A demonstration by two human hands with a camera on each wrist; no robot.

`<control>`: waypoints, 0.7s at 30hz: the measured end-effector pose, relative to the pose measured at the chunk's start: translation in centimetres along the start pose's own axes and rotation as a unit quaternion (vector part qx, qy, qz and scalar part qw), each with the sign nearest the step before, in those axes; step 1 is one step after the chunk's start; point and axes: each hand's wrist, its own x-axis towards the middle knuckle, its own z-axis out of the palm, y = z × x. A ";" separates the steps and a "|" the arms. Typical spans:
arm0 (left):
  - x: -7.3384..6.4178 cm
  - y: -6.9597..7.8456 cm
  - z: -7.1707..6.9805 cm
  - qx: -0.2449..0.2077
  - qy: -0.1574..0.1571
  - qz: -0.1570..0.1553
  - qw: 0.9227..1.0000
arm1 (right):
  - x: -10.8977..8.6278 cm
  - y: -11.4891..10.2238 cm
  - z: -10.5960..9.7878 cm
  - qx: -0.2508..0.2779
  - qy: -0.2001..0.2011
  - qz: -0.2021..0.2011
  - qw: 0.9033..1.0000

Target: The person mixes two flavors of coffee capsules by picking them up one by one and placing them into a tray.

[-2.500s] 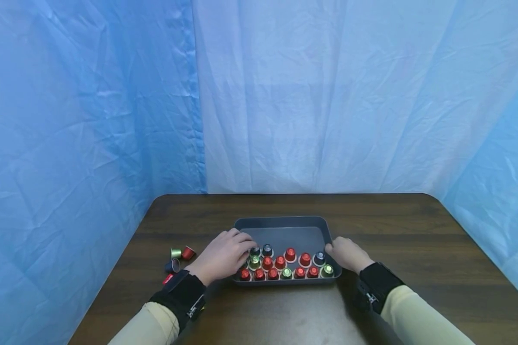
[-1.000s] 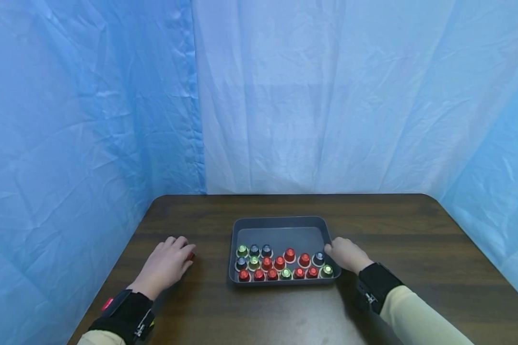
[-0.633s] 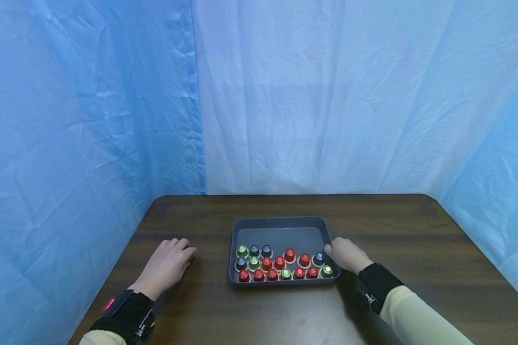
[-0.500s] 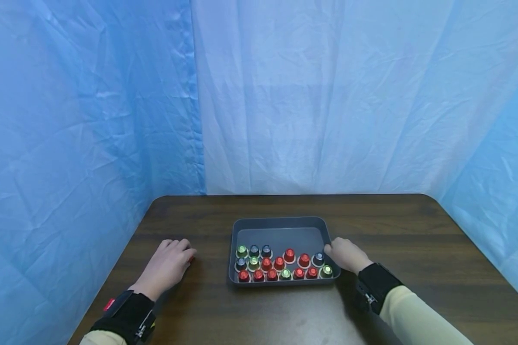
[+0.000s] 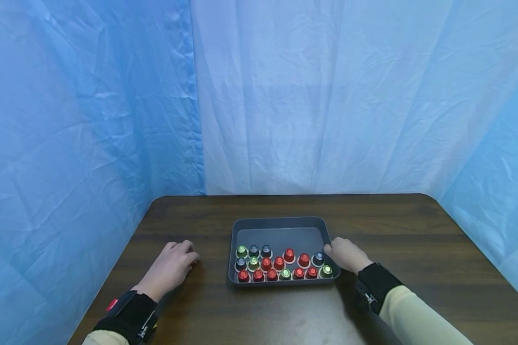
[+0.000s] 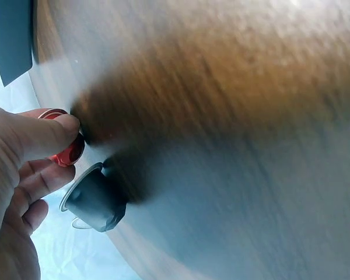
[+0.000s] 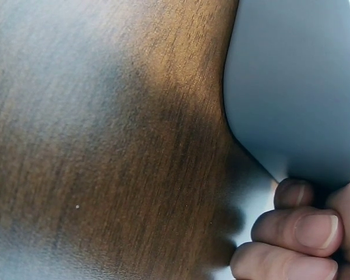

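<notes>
In the head view my left hand (image 5: pixel 171 268) is low over the left of the table. The left wrist view shows its thumb and fingers pinching a red coffee capsule (image 6: pixel 69 153). Just beyond the fingertips a dark coffee capsule (image 6: pixel 98 198) lies on its side, with the rim of another partly showing behind it. My right hand (image 5: pixel 349 255) grips the right wall of a grey tray (image 5: pixel 280 223), its fingers (image 7: pixel 316 229) curled against the outside. Red, green and dark capsules, such as a red one (image 5: pixel 289 255), stand rim down in rows across the tray's front half.
The dark wooden table (image 5: pixel 259 316) has rounded far corners. Blue-white sheeting (image 5: pixel 311 96) hangs behind it and along both sides. In the head view the left hand covers the loose capsules at the left.
My left hand has gone from the tray's left side to the loose capsules, uncovering a green capsule in the tray's back row. Lately it shifted slightly right. The right hand stays on the tray.
</notes>
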 end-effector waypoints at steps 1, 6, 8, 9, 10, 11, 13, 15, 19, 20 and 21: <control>0.0 0.0 0.0 -0.003 0.003 0.000 1.000 | 0.0 0.0 0.0 0.001 0.000 0.000 1.000; 0.0 0.2 0.0 -0.008 0.008 0.005 1.000 | 0.0 0.1 0.1 0.007 0.001 -0.002 1.000; 0.1 0.2 0.1 -0.002 0.003 0.010 1.000 | 0.0 0.1 0.2 0.010 0.000 -0.003 1.000; 0.1 0.3 0.1 0.001 0.001 0.013 1.000 | 0.0 0.1 0.1 0.012 0.000 -0.003 1.000; 0.1 0.3 0.1 0.004 -0.001 0.015 1.000 | 0.0 0.1 0.1 0.013 -0.002 -0.002 1.000; 0.1 0.3 0.1 0.009 -0.002 0.017 1.000 | 0.0 0.1 0.1 0.014 -0.002 -0.001 1.000; 0.2 0.4 0.0 0.010 0.002 0.021 1.000 | 0.0 0.1 0.1 0.016 -0.005 0.004 1.000; 0.4 0.4 -0.1 0.006 0.011 0.025 1.000 | 0.1 0.0 0.1 0.016 -0.007 0.008 1.000; 0.9 0.7 -0.9 -0.005 0.029 0.033 0.999 | 0.1 0.0 0.0 0.011 -0.008 0.010 1.000; 1.1 0.8 -1.1 -0.008 0.032 0.032 0.999 | 0.1 0.0 0.0 0.008 -0.008 0.008 1.000; 1.2 0.9 -1.4 -0.010 0.035 0.030 0.999 | 0.2 0.0 0.0 0.006 -0.007 0.008 1.000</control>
